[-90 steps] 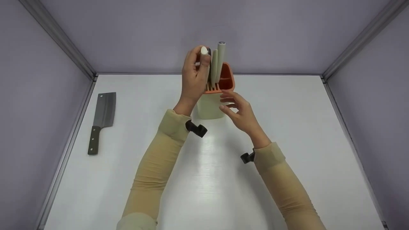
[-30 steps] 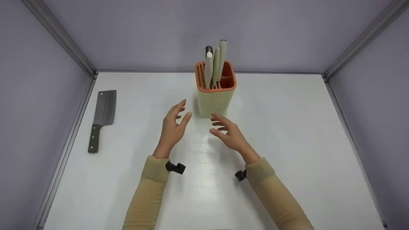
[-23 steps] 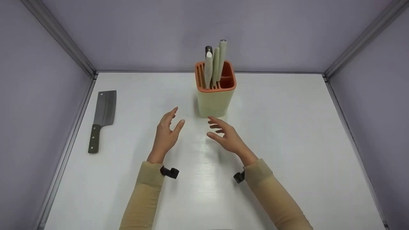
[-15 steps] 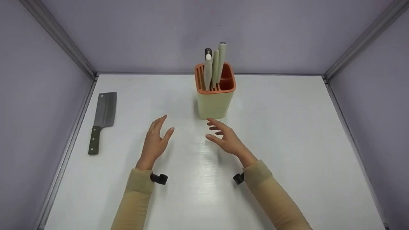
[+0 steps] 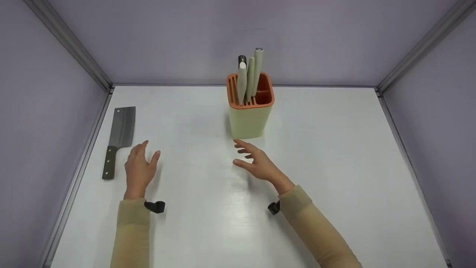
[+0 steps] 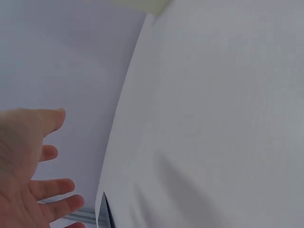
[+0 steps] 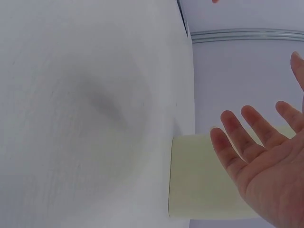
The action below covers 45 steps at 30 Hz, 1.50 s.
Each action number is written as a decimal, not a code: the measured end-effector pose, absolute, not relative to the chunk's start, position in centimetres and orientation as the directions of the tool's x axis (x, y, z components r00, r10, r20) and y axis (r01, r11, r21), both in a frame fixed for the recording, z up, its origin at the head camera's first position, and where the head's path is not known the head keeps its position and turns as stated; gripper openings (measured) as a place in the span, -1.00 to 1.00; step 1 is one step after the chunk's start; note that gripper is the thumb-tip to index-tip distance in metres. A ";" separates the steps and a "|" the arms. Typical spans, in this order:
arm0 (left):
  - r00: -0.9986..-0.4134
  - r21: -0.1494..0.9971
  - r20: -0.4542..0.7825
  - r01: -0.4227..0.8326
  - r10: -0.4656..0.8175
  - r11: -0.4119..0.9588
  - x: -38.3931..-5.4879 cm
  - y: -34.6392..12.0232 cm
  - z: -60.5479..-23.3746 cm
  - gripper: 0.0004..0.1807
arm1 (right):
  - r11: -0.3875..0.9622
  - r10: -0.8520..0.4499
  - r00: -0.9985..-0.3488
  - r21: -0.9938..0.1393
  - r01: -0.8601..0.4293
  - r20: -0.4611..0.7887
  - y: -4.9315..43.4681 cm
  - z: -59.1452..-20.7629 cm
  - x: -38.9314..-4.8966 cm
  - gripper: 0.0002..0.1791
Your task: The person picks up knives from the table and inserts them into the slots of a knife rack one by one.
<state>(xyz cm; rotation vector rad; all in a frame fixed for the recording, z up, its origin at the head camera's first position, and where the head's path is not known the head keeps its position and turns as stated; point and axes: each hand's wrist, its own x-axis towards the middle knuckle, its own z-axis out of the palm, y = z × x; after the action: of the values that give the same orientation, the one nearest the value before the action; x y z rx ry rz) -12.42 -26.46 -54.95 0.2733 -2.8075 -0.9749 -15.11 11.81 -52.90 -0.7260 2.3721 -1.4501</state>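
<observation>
In the head view my left hand (image 5: 139, 169), fingers relaxed and holding nothing, is just right of a cleaver (image 5: 122, 126) lying flat on the table. The cleaver's dark riveted handle (image 5: 109, 162) points toward me. My right hand (image 5: 258, 162) hovers in front of a pale green knife block (image 5: 250, 123), its fingers spread and nothing in them. Several knives stand in the block's orange slotted top (image 5: 250, 106); pale handles (image 5: 242, 83) and one black handle (image 5: 242, 58) stick up, their blades hidden. The right wrist view shows the block's side (image 7: 204, 180) behind my fingers (image 7: 232, 126).
A white table (image 5: 334, 149) carries everything. Grey-violet panels (image 5: 319, 41) with metal corner rails (image 5: 420, 44) close it in at the back and both sides. The block stands near the back edge, and an open orange compartment (image 5: 264, 97) lies right of its knives.
My left hand let go of a pale knife handle in the block, then moved left and toward me to the cleaver. My right hand drew back a little from the block.
</observation>
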 end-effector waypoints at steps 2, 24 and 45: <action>-0.964 0.598 0.075 -0.161 -0.255 0.785 -12.4 -27.7 -54.9 -0.36 | 0.375 -0.548 -0.836 -0.886 -0.275 0.027 11.6 -52.9 -15.1 -0.24; -0.879 0.468 -0.231 -0.476 -0.417 0.745 -11.7 -33.9 -56.5 -0.27 | 0.321 -0.616 -0.787 -0.904 -0.282 0.027 9.6 -54.0 -14.6 -0.26; -0.927 0.595 -0.078 -0.338 -0.366 0.729 -12.2 -28.7 -57.7 -0.44 | 0.319 -0.642 -0.767 -0.905 -0.281 0.012 9.0 -54.6 -14.2 -0.26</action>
<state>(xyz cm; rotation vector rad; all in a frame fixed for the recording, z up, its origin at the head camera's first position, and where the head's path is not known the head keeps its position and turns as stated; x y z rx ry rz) -12.19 -28.66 -57.65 0.5865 -2.8794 -0.9774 -14.18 9.00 -54.64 -0.8238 2.2411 -1.4297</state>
